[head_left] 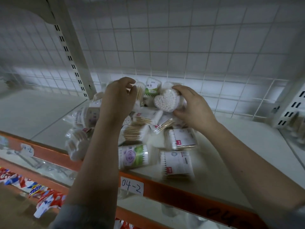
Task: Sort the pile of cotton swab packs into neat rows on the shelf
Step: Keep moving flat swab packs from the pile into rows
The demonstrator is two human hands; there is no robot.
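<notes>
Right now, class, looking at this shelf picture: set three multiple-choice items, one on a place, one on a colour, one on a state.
1. Where does the handwritten white 04-2 label sit?
A. on the shelf's front edge strip
B. on the wire grid back
C. on a swab pack

2. What colour is that front edge strip?
A. blue
B. orange
C. green

3. What is the right hand doing?
A. hanging idle
B. pressing flat on the shelf
C. gripping the clear heart-shaped pack of white cotton swabs

Answers: 1 A, the label is stuck on the strip below the pile. 2 B, the strip shows orange. 3 C, fingers and thumb curl round the heart pack.
</notes>
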